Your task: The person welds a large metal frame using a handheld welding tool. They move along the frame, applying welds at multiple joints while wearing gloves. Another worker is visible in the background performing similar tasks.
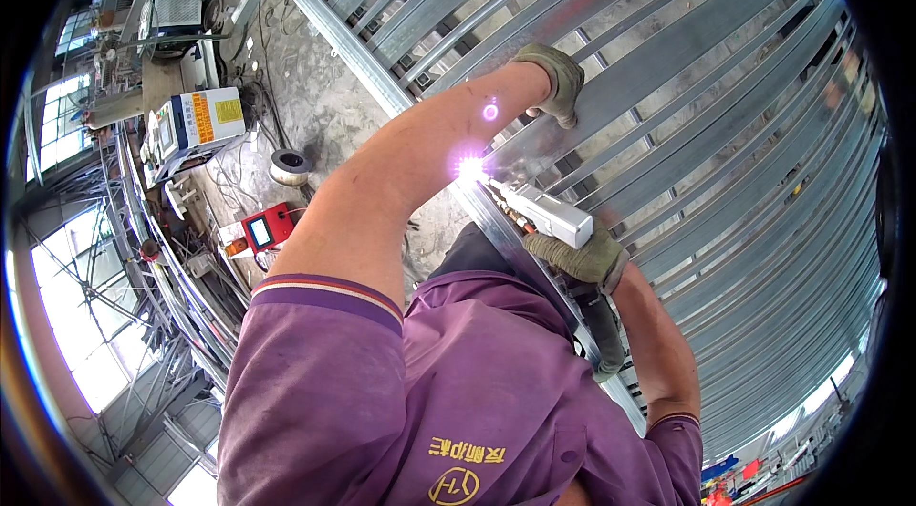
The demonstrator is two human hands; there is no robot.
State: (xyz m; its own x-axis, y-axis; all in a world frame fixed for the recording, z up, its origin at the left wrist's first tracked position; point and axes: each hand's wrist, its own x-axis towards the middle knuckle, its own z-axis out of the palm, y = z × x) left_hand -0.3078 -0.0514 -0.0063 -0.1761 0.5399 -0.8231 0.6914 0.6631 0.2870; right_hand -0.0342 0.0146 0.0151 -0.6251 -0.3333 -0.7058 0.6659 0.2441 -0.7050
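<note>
My right hand [584,258], in a grey-green work glove, grips a handheld welding gun [549,215] with a pale boxy body. A bright violet-white glare [470,167] burns at the gun's tip, on the long metal edge rail [491,215], and hides the joint there. Ahead of the gun, my left hand [555,84], gloved the same way, is curled over the edge of a wide flat metal slat [649,77]. Its fingertips are partly hidden. My left forearm reaches across above the rail, close to the glare in the picture.
Many parallel metal slats [744,134] stretch off to the right. On the left stand a white-and-blue machine [205,120], a wire spool [289,167] and a red box with a display [268,227]. Cables [267,96] trail over the concrete floor; stacked metal lengths lie at far left.
</note>
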